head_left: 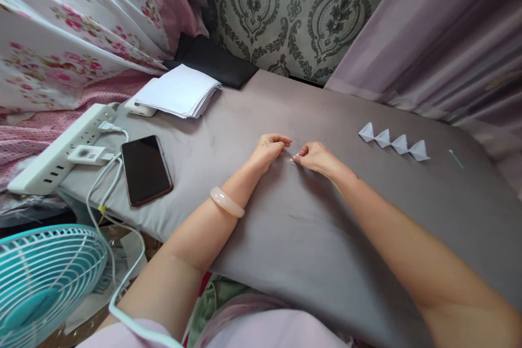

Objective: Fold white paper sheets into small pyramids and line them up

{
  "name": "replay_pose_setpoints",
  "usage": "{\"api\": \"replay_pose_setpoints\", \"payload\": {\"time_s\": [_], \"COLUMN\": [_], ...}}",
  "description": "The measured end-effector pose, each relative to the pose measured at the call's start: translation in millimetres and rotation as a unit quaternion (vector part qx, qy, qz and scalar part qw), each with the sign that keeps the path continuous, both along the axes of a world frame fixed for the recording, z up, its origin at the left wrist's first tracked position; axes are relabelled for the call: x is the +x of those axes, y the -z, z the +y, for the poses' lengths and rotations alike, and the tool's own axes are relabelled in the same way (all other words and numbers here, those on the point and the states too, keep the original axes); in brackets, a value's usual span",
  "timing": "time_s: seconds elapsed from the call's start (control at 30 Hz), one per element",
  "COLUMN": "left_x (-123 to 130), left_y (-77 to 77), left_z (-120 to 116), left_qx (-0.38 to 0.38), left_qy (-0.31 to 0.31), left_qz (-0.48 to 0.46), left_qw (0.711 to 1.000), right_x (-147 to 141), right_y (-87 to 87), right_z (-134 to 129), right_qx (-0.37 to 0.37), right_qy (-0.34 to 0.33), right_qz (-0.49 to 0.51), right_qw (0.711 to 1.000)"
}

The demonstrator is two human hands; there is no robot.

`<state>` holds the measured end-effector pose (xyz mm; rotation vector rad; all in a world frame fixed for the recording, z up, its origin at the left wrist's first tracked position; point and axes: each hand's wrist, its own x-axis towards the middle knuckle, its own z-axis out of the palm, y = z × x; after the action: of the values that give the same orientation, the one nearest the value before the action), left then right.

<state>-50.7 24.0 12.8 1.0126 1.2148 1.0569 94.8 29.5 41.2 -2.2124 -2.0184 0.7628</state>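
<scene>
Over the middle of the grey cloth-covered table (261, 234), my right hand (316, 157) pinches a small white piece of folded paper (294, 158) between thumb and fingertips. My left hand (271, 151) is just to its left, fingers half curled and a little apart, with nothing visible in them. A narrow gap separates the two hands. A pale bangle (227, 202) circles my left forearm. Off to the right lies a row of several joined white folded paper points (391, 141). The underside of the paper in my right hand is hidden by my fingers.
At the back left, a stack of white paper (179, 89) sits by a black folded item (218, 60). A smartphone (147, 169), a power strip (61, 147) and white cables (100, 185) are on the left. A turquoise fan (49, 277) stands below. A thin stick (455, 158) lies far right.
</scene>
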Motion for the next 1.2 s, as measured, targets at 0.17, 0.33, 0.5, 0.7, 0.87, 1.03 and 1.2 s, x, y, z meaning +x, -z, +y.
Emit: {"api": "replay_pose_setpoints", "payload": {"time_s": [0.17,0.33,0.5,0.7,0.87,1.03,1.2], "left_x": [-1.6,-2.4,-0.6,2.7,8.8,14.3,18.3], "left_y": [1.0,-0.5,2.5,5.6,7.3,10.9,8.3], "left_z": [-0.3,-0.9,1.7,-2.3,-10.1,-9.0,-6.9], "left_qx": [0.008,0.006,0.008,0.066,0.215,0.244,0.197], "left_qy": [0.006,0.005,0.008,0.043,0.141,0.161,0.146], "left_qz": [0.002,-0.002,-0.003,0.068,0.232,0.333,0.346], "left_qw": [1.0,1.0,1.0,0.995,0.938,0.897,0.906], "right_x": [3.6,-0.7,-7.8,9.9,19.9,30.1,46.5], "right_y": [-7.8,-13.4,-14.5,-17.2,-21.3,-19.6,-10.0], "right_z": [-2.8,-0.3,4.7,8.3,8.1,2.4,-7.5], "right_qx": [-0.04,-0.062,-0.065,-0.093,-0.147,-0.119,-0.027], "right_qy": [0.013,0.022,0.013,-0.005,0.037,0.045,0.027], "right_qz": [0.064,0.06,-0.006,0.135,0.281,0.335,0.232], "right_qw": [0.997,0.996,0.998,0.986,0.948,0.934,0.972]}}
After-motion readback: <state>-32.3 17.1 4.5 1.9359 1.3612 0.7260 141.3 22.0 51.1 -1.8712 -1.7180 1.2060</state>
